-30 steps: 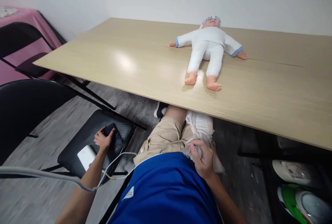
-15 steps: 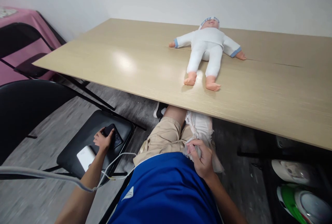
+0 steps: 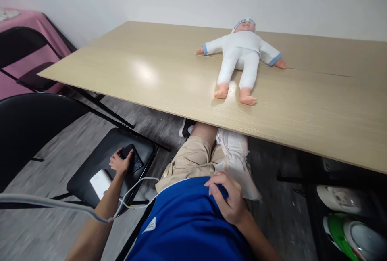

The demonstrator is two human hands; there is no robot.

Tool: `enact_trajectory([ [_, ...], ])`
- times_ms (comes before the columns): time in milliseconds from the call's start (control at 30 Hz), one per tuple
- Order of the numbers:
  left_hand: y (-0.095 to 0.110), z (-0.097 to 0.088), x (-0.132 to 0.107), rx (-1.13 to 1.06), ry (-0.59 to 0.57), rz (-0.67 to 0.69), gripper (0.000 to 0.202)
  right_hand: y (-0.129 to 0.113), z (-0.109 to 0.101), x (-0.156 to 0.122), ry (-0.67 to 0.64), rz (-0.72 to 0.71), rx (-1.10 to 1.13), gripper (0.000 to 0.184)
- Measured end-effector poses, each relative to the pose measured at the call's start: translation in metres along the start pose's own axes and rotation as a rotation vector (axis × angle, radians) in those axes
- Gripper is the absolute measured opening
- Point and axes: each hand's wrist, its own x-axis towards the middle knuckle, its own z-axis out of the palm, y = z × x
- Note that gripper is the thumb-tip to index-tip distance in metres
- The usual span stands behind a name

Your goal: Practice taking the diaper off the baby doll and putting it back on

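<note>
My left hand (image 3: 121, 163) grips a black smartphone (image 3: 136, 162) at the seat of a folding chair. A white power bank (image 3: 100, 183) lies close to that wrist. Over the blue shirt at my waist, my right hand (image 3: 228, 196) is loosely bent, with thumb and fingers apart and nothing seen between them. Just beyond it, a white diaper (image 3: 234, 150) lies across my thigh, partly beneath the table edge. On the table (image 3: 169, 63) a baby doll (image 3: 242, 49) in white clothes and a printed cap lies on its back, arms spread, feet towards me.
The black chair (image 3: 87, 172) stands at my left, with another chair back (image 3: 39, 124) beside it. A white cable (image 3: 60, 204) runs across my left forearm. Low at the right, a shelf holds a green and white package (image 3: 338, 230). A pink-covered table (image 3: 27, 23) stands far left.
My right hand has let go of the diaper and moved slightly back and left onto the shirt. The diaper now lies flatter on the thigh. My left hand stays on the smartphone.
</note>
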Motion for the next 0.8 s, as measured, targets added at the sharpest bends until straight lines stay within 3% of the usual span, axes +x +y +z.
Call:
enact_trajectory([
  [267,-0.001,0.001,0.001,-0.011,0.003,0.000,0.082,-0.029,0.009,0.005,-0.131,-0.041,0.080,0.022],
  [567,-0.002,0.001,0.001,-0.018,0.006,-0.002,0.082,-0.034,0.023,0.000,-0.275,-0.044,0.099,0.013],
  [800,0.002,-0.006,0.002,-0.013,-0.019,-0.025,0.072,-0.025,0.002,0.002,-0.208,0.048,0.062,0.016],
])
